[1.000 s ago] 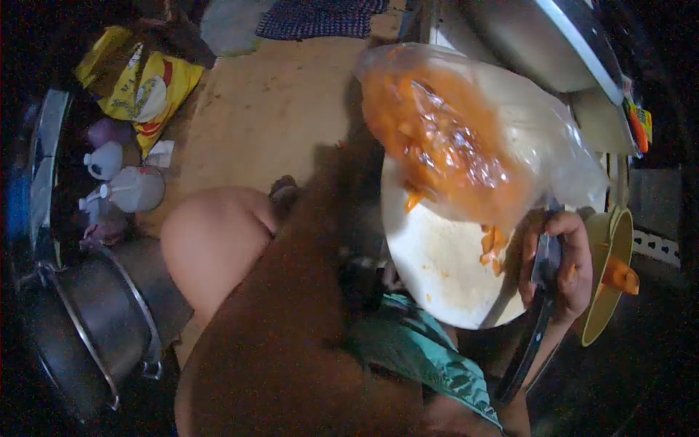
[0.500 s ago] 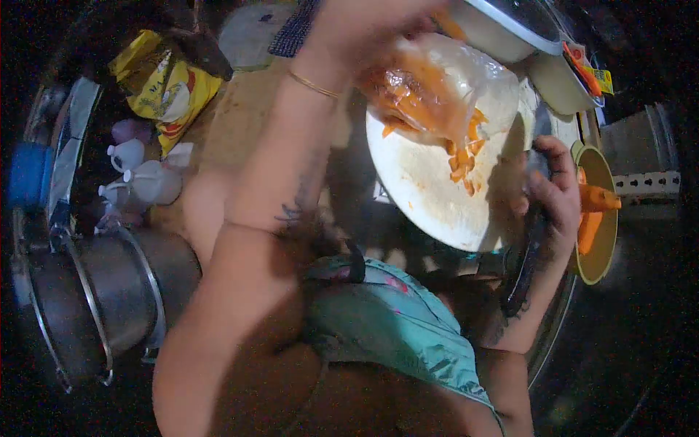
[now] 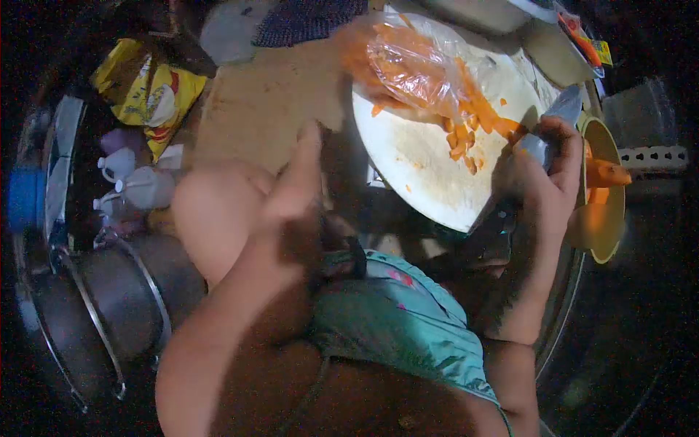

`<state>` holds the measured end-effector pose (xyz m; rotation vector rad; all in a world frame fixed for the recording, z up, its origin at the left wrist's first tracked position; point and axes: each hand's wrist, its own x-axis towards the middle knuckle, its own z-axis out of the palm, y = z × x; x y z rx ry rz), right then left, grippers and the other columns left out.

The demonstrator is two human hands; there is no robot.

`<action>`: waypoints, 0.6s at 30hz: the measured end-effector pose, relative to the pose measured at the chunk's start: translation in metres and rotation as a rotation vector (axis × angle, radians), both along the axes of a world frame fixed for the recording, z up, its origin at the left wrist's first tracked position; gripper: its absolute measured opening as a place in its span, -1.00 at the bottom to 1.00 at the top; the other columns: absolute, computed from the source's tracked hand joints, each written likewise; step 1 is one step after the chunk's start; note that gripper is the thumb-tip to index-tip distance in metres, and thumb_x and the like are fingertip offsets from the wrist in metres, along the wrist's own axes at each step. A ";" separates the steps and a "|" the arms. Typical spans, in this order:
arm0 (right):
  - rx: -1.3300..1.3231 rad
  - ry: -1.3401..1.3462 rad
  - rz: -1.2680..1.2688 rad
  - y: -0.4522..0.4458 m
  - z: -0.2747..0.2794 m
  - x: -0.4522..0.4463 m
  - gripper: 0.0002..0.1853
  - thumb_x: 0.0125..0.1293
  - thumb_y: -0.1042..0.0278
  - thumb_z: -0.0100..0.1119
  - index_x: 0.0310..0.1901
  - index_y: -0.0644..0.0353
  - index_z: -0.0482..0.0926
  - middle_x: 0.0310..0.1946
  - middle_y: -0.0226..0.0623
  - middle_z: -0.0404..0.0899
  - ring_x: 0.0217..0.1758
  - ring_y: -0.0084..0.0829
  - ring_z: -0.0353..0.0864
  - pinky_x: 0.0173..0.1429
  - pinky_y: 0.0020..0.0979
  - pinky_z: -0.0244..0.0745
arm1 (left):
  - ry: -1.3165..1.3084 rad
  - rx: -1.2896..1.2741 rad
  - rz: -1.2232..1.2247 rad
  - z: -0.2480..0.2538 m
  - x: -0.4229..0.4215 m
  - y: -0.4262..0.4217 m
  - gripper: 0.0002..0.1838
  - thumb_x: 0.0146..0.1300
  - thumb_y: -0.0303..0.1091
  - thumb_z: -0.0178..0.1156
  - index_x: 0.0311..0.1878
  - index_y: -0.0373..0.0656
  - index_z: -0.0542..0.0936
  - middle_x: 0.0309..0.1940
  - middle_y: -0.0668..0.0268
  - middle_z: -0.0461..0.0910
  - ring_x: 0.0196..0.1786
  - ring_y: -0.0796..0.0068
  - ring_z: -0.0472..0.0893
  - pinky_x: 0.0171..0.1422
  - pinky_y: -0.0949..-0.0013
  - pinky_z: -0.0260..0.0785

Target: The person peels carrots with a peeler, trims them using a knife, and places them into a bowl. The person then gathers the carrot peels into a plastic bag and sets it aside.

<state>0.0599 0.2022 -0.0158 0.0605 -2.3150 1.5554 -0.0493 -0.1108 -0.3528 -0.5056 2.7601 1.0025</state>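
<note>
Head view: the right hand [image 3: 552,156] has its grip wrapped around a knife [image 3: 568,103] at the right edge of a white board [image 3: 419,164], blade pointing away from the body; whether fingers lie on the blade itself, I cannot tell. The left hand [image 3: 312,138], blurred, is left of the board and apart from it; its grip cannot be read. On the board's far part lies a clear plastic bag [image 3: 426,69] of orange pieces, its left end reaching past the rim. Loose chunks [image 3: 460,138] lie nearer the board's middle. Right of the board is a yellowish bowl [image 3: 598,247] with larger orange pieces. A nudge to the overhanging bag could tip it off or spill more; tilting the board could send chunks over its near edge; a slipping knife could cut the fingers beside its blade.
</note>
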 end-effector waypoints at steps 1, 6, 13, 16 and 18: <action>-0.009 -0.034 0.003 -0.002 0.000 -0.001 -0.52 0.07 0.58 0.17 0.10 0.19 0.44 -0.02 -0.34 0.47 0.12 -0.42 0.46 0.27 -0.42 0.32 | -0.056 -0.009 -0.045 -0.015 0.012 0.015 -0.74 0.32 -0.26 0.11 -0.19 -0.27 0.65 -0.32 0.19 0.67 -0.34 0.35 0.61 -0.24 0.22 0.48; -0.002 -0.139 0.090 0.009 0.005 -0.015 -0.50 0.04 0.55 0.19 0.10 0.21 0.44 0.00 -0.34 0.47 0.15 -0.44 0.44 0.29 -0.45 0.29 | -0.231 -0.061 -0.180 -0.071 0.018 0.085 -0.77 0.31 -0.29 0.12 -0.18 -0.26 0.64 -0.32 0.19 0.66 -0.33 0.36 0.61 -0.24 0.25 0.48; -0.038 -0.196 0.019 -0.001 0.011 -0.010 -0.47 -0.02 0.49 0.26 0.08 0.23 0.43 0.01 -0.34 0.46 0.14 -0.43 0.45 0.28 -0.46 0.29 | -0.329 -0.102 -0.203 -0.099 0.015 0.107 -0.80 0.30 -0.34 0.14 -0.16 -0.26 0.64 -0.32 0.21 0.65 -0.33 0.39 0.61 -0.24 0.28 0.48; -0.181 -0.274 -0.017 -0.008 0.014 -0.013 -0.46 -0.01 0.49 0.27 0.09 0.21 0.42 0.00 -0.35 0.45 0.14 -0.44 0.44 0.27 -0.45 0.30 | -0.340 -0.098 -0.202 -0.106 0.011 0.120 -0.82 0.29 -0.36 0.15 -0.16 -0.26 0.63 -0.31 0.21 0.65 -0.32 0.40 0.61 -0.24 0.30 0.48; -0.142 -0.277 -0.009 -0.004 0.012 -0.015 -0.46 0.01 0.49 0.26 0.10 0.21 0.41 0.00 -0.35 0.45 0.13 -0.45 0.44 0.27 -0.45 0.31 | -0.344 -0.099 -0.195 -0.108 0.008 0.125 -0.82 0.29 -0.37 0.16 -0.15 -0.25 0.63 -0.31 0.21 0.65 -0.32 0.41 0.61 -0.24 0.31 0.49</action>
